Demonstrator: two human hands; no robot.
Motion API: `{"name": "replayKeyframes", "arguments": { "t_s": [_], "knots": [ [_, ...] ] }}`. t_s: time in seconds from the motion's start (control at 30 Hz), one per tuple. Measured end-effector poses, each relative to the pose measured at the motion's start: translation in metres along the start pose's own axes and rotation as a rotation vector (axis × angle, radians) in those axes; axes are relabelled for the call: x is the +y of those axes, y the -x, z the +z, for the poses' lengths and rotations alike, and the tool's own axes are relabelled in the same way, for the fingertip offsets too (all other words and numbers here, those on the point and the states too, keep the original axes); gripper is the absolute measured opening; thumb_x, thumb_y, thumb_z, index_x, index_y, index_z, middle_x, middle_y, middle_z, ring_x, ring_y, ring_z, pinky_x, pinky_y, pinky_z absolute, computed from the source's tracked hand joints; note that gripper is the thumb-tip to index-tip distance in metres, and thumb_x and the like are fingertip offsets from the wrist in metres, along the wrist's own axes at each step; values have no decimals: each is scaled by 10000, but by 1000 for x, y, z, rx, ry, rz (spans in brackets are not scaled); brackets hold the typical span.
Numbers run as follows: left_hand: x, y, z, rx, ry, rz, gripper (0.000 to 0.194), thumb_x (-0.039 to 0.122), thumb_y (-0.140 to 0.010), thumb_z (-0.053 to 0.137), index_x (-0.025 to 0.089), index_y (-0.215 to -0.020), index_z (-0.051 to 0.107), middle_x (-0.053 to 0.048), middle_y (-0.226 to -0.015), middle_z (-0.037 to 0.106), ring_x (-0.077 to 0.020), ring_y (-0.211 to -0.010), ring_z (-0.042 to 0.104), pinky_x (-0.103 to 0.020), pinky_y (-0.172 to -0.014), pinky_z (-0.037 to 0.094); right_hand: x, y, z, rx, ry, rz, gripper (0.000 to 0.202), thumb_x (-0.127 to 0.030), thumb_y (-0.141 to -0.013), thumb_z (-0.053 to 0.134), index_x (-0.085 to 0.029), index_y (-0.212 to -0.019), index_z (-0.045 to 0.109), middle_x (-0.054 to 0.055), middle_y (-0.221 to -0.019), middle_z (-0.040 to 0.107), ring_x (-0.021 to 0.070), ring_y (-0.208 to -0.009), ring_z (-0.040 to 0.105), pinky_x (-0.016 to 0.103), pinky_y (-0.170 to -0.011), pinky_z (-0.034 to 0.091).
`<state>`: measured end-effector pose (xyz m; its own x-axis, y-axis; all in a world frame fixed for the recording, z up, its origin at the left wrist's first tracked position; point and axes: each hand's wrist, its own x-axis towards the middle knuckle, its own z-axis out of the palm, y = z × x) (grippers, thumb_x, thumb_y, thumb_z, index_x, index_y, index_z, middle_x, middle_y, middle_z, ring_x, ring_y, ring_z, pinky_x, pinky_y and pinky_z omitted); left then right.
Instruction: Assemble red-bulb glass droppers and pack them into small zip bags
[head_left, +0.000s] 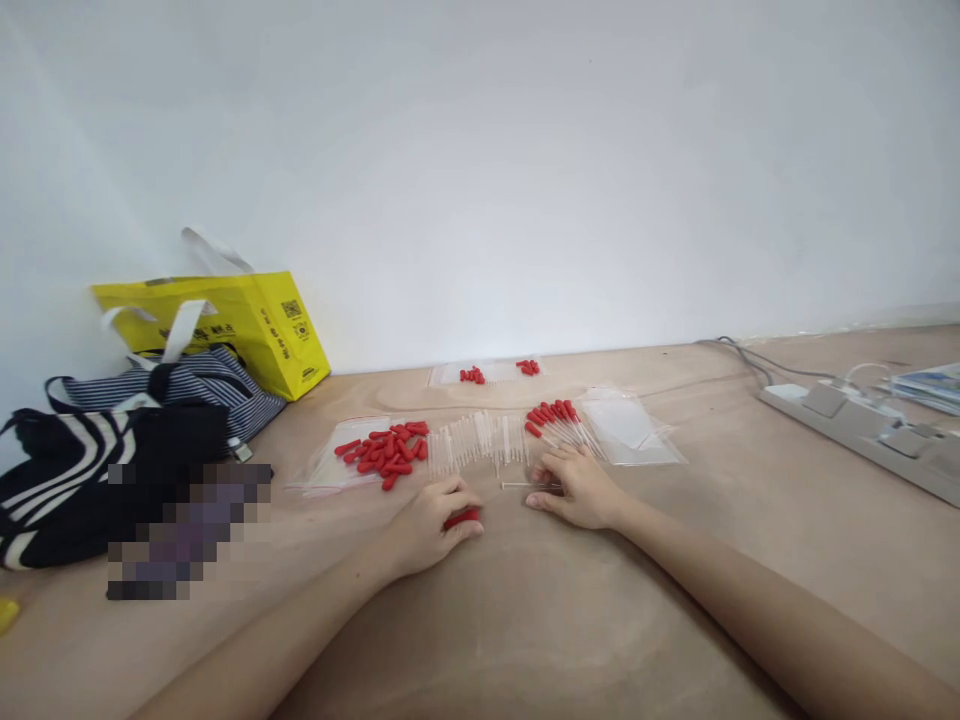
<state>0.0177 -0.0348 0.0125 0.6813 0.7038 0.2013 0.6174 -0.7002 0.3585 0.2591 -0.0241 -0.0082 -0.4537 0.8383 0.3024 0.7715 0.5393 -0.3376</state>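
My left hand (439, 527) rests on the table with its fingers closed round a red rubber bulb (463, 518). To its right, my right hand (568, 487) pinches a thin clear tube (514, 486) that points left. Beyond my hands lies a row of clear tubes (480, 440). A heap of loose red bulbs (386, 455) sits on clear plastic bags (326, 465) at the left. Several tubes with red bulbs on their ends (555, 413) lie fanned out just behind my right hand.
Clear bags (630, 430) lie right of the fan. More red bulbs (528, 368) are near the wall. A yellow bag (292, 335), striped bag (225, 385) and black cloth (172, 440) stand left. A power strip (862, 430) with cables and papers (930, 385) are at right.
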Motion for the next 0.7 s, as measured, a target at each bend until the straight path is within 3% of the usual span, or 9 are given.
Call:
{"name": "replayKeyframes", "arguments": {
  "t_s": [0.07,0.17,0.33,0.5,0.7],
  "knots": [
    [-1,-4,4,25,35,-5,113,247,-786,481,184,-792,575,-20,-788,553,-141,-729,522,-254,-665,402,-2,-3,4,-12,-14,45,199,-395,-747,545,-200,-758,508,-6,-796,590,157,-785,500,303,-687,253],
    [-5,-7,13,177,152,-117,90,253,-785,478,175,-753,510,4,-699,523,-121,-637,499,-241,-603,399,-3,-5,12,-23,3,92,155,-344,-790,496,-199,-736,504,-2,-786,596,167,-796,507,310,-684,250],
    [-7,-9,26,363,616,-281,138,289,-761,501,180,-742,419,16,-704,522,-125,-699,558,-249,-641,447,-3,-5,24,88,10,123,131,-267,-834,422,-186,-748,480,22,-797,603,176,-800,517,323,-702,257],
    [-5,-9,27,388,729,-332,155,256,-709,551,171,-785,446,-1,-810,540,-142,-810,580,-276,-730,461,-7,-3,30,186,-152,71,120,-222,-857,371,-184,-811,475,15,-783,608,140,-724,534,307,-713,296],
    [-8,-9,30,372,748,-344,168,261,-755,506,166,-886,462,-39,-906,588,-157,-858,588,-300,-747,472,-23,0,30,175,-196,-35,147,-198,-858,377,-204,-858,524,11,-834,616,144,-781,543,306,-728,313]
  ]
}}
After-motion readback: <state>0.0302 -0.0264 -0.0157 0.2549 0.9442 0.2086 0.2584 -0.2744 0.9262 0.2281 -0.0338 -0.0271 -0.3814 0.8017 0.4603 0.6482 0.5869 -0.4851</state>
